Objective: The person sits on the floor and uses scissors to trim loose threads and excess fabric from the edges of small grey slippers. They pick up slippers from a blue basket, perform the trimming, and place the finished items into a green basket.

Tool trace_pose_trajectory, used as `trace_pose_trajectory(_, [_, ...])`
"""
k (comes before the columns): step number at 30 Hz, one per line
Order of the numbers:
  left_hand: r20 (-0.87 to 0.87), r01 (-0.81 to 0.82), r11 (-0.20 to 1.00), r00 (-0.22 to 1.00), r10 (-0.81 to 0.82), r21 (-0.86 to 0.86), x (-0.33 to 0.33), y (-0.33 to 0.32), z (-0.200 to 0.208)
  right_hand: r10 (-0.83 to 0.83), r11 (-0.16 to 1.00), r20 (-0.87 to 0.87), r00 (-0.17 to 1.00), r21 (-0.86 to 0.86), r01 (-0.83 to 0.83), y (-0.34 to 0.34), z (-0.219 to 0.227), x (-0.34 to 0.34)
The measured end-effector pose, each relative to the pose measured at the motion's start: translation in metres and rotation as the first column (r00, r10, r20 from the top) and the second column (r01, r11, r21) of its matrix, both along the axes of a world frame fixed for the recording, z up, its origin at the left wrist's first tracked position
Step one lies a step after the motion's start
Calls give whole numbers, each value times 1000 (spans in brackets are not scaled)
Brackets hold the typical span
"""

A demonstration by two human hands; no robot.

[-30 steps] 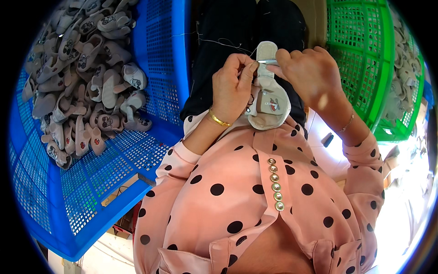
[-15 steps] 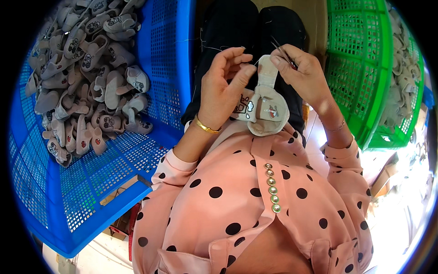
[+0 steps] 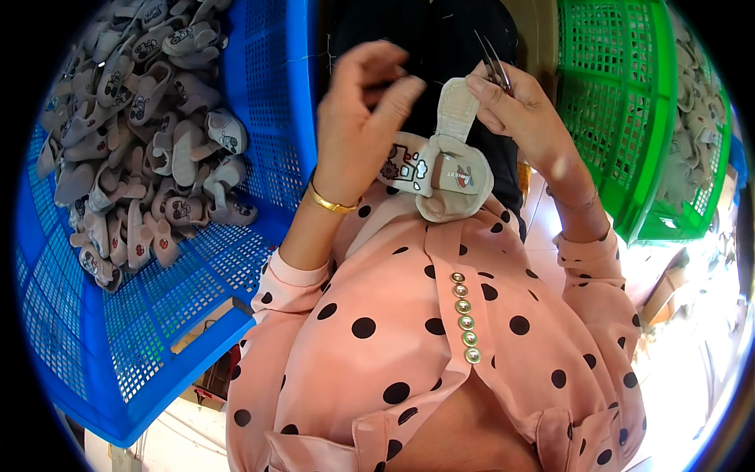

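Shoe (image 3: 452, 177), small and cream-coloured, hangs between a worker's two hands, its rounded tab (image 3: 456, 101) pinched at the edge by the thumb and fingers of the right hand (image 3: 519, 102). The same hand carries a slim, pointed metal tool (image 3: 494, 63), its tips directed up and away from the body. The left hand (image 3: 354, 110), slightly blurred, is raised to the left of the shoe, fingers loosely curled and thumb apart from them; whether it touches the shoe cannot be told. The two hands are apart, with the tab between them.

Soft, matt fabric shapes the shoe, with a raised edge around its tab and a thick, rounded rim around an oval opening. Inside sits a tan insole with a small coloured emblem; to the left, a panel (image 3: 403, 167) bears a black-outlined print with white patches.

Below the shoe are dark trousers (image 3: 448, 47) and a pink blouse (image 3: 393, 315) with black dots and a row of shiny round buttons (image 3: 465, 322). A smooth gold-coloured bangle (image 3: 329, 202) circles the left wrist. At left, a blue plastic crate (image 3: 299, 94) with latticed walls holds a heap of similar shoes (image 3: 138, 149); at right, a green latticed crate (image 3: 621, 102) holds more. Pale, brightly lit floor (image 3: 543, 228) shows beyond.
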State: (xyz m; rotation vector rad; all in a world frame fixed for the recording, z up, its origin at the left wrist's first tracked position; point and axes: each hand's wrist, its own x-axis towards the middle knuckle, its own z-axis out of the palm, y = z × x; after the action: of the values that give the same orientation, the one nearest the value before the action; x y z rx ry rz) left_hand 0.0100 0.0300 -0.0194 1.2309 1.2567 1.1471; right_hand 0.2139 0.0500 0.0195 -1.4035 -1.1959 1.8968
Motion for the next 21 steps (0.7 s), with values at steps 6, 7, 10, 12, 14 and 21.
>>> trace_pose_trajectory(6, [314, 286, 835, 938, -145, -469, 8, -5, 18, -68, 907, 312, 948, 416, -71, -8, -6, 2])
trace_pose_trajectory(7, [291, 238, 843, 951, -101, -483, 8, -5, 21, -150, 802, 435, 888, 579, -148, -10, -8, 5])
trace_pose_trajectory(10, [294, 175, 835, 956, -16, -522, 4, -5, 26, -195, 660, 666, 720, 632, -406, -24, 15, 15])
trace_pose_trajectory(12, [297, 182, 801, 955, -6, -571, 1, -5, 31, -218, 533, 697, 683, 671, -515, -30, 16, 14])
trace_pose_trajectory(14, [313, 187, 784, 950, 10, -592, -1, -8, 32, -208, 449, 770, 604, 623, -640, -34, 19, 14])
trace_pose_trajectory(21, [323, 186, 789, 946, 17, -586, -2, -14, 36, -244, 383, 780, 576, 623, -682, -30, 20, 6])
